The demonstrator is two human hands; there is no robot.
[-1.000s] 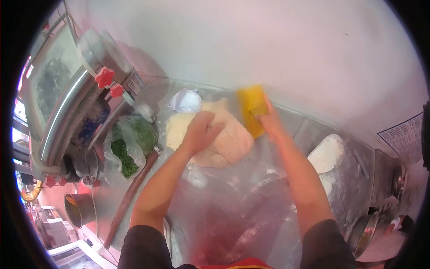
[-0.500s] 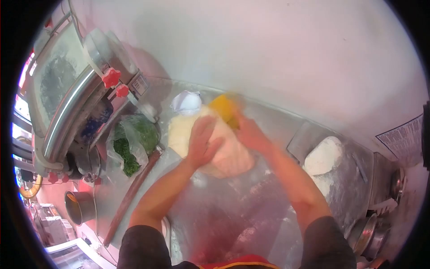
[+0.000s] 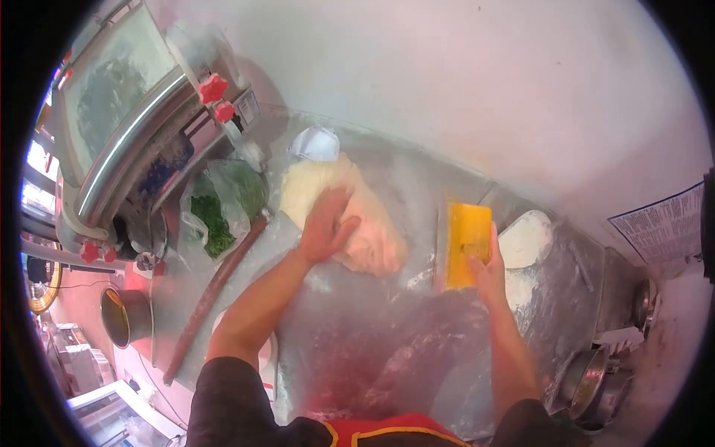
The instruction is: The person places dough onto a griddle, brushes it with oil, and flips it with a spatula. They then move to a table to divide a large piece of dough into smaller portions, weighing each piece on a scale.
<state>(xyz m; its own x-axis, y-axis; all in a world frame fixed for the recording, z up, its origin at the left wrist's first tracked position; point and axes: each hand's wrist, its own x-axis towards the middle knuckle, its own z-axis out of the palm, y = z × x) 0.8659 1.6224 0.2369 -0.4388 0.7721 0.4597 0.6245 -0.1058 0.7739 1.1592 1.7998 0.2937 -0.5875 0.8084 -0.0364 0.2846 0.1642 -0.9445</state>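
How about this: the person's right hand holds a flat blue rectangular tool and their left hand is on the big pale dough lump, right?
The colour is wrong: the head view shows the flat rectangular tool is yellow, not blue. The right hand does hold it, and the left hand is on the big pale dough lump.

The table (image 3: 372, 328) looks like smooth metal with a dull, flour-smeared sheen, the scraper (image 3: 468, 237) like smooth yellow plastic, and the bag (image 3: 237, 195) like thin, clear, crinkled plastic.
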